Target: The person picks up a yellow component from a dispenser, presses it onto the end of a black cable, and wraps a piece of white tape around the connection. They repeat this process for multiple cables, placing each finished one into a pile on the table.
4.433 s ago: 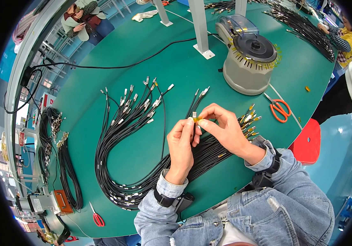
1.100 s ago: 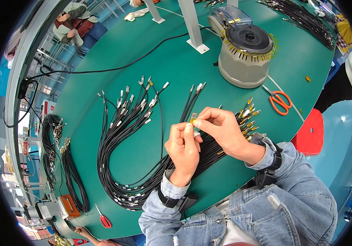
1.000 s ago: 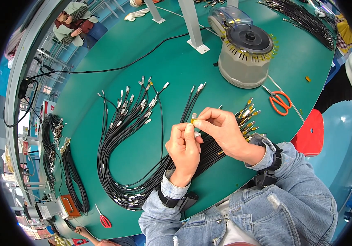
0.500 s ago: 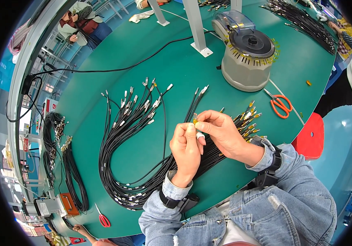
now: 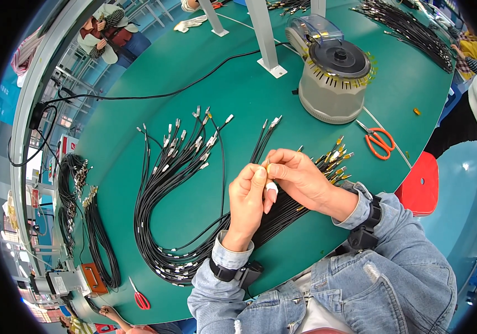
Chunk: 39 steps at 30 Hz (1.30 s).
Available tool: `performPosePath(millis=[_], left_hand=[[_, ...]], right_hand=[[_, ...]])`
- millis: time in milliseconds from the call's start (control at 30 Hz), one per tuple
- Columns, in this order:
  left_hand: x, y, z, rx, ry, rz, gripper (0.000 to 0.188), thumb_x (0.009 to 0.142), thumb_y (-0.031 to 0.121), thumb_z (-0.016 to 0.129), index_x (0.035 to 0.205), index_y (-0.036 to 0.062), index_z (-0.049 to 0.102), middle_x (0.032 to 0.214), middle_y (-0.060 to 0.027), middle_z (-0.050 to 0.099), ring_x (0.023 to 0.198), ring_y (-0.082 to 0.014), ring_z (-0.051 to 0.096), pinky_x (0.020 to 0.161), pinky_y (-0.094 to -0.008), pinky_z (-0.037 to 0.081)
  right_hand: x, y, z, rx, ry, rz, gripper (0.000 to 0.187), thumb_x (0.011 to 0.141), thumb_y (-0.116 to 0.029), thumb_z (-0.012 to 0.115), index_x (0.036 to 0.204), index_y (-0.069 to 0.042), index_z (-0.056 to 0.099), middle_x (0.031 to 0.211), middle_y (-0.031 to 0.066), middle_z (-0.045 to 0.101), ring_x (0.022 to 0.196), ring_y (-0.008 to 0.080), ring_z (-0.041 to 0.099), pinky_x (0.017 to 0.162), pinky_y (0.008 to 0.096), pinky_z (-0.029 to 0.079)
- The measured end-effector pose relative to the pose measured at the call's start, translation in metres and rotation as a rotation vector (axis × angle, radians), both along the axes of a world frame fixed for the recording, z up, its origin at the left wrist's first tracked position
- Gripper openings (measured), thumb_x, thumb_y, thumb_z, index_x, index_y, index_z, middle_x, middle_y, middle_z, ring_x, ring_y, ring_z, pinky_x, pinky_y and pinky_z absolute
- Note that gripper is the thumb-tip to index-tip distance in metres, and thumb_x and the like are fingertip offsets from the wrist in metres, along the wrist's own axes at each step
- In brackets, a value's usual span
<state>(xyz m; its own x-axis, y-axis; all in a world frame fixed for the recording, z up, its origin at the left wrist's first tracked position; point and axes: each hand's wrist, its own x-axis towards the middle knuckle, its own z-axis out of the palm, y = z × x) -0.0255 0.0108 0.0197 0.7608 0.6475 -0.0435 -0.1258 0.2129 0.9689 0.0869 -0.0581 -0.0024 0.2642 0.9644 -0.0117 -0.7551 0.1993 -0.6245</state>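
Note:
My left hand (image 5: 248, 192) and my right hand (image 5: 302, 177) meet above the table, both pinching at the same spot. Between the fingertips a small metal tip of a cable end (image 5: 269, 160) barely shows; the fingers hide the rest. One finger has a white wrap (image 5: 272, 186) around it. Under and behind the hands lies a bundle of black cables (image 5: 157, 222), curving left, with silver connectors fanned out at the far end. Right of my right hand, several cable ends with yellow tape (image 5: 335, 158) stick out from a bundle.
A round tape dispenser (image 5: 333, 92) with yellow strips stands at the back right. Orange-handled scissors (image 5: 380, 143) lie near it, red scissors (image 5: 141, 299) at the lower left. More cable bundles (image 5: 102, 245) lie left. A metal post (image 5: 266, 39) rises from the green table (image 5: 138, 94). Other people sit around.
Both hands remain pinched together, the fingertips now closer. The yellow piece that showed between them is now covered by the fingers. My left wrist has shifted slightly left.

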Motion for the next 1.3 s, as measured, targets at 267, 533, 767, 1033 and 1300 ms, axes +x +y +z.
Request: performPosePath(millis=[267, 533, 767, 1033, 1300], left_hand=[[-0.004, 0.012, -0.003, 0.004, 0.073, -0.145, 0.028, 0.096, 0.025, 0.042, 0.081, 0.0044, 0.054, 0.057, 0.0020, 0.049, 0.042, -0.0020, 0.037, 0.038, -0.0161, 0.028], [-0.001, 0.007, -0.003, 0.054, -0.031, 0.040, 0.020, 0.092, 0.020, 0.050, 0.081, 0.0044, 0.054, 0.061, 0.0017, 0.052, 0.046, -0.0020, 0.042, 0.040, -0.0153, 0.029], [0.000, -0.001, -0.006, 0.155, 0.020, 0.147, 0.013, 0.090, 0.015, 0.054, 0.082, 0.0045, 0.054, 0.062, 0.0003, 0.053, 0.046, -0.0026, 0.043, 0.041, -0.0153, 0.030], [0.002, 0.003, 0.009, -0.033, 0.050, -0.033, 0.020, 0.092, 0.019, 0.052, 0.097, 0.0010, 0.057, 0.062, -0.0013, 0.055, 0.045, -0.0030, 0.038, 0.042, -0.0157, 0.026], [0.001, 0.003, 0.002, 0.054, 0.022, 0.013, 0.020, 0.091, 0.017, 0.052, 0.099, -0.0004, 0.060, 0.068, -0.0040, 0.059, 0.050, -0.0036, 0.041, 0.045, -0.0163, 0.029]], right_hand=[[0.007, 0.001, -0.002, 0.073, -0.039, 0.020, 0.008, 0.086, -0.011, 0.059, 0.083, -0.004, 0.058, 0.085, 0.0024, 0.053, 0.078, 0.0118, 0.051, 0.074, 0.0265, 0.043], [0.006, 0.004, 0.000, -0.012, 0.099, 0.070, 0.016, 0.089, -0.015, 0.055, 0.094, 0.000, 0.060, 0.086, 0.0029, 0.055, 0.081, 0.0121, 0.051, 0.078, 0.0270, 0.041], [0.011, 0.002, 0.012, -0.031, -0.322, -0.259, 0.018, 0.088, -0.013, 0.055, 0.097, 0.003, 0.061, 0.086, 0.0042, 0.056, 0.082, 0.0116, 0.051, 0.079, 0.0259, 0.040], [0.023, -0.001, 0.010, 0.065, -0.524, -0.153, 0.015, 0.087, -0.011, 0.057, 0.089, 0.002, 0.064, 0.086, 0.0053, 0.055, 0.081, 0.0128, 0.053, 0.077, 0.0266, 0.042], [0.023, -0.001, 0.009, 0.085, -0.519, -0.131, 0.015, 0.088, -0.008, 0.054, 0.094, 0.001, 0.065, 0.092, 0.0029, 0.054, 0.086, 0.0124, 0.053, 0.080, 0.0264, 0.043]])
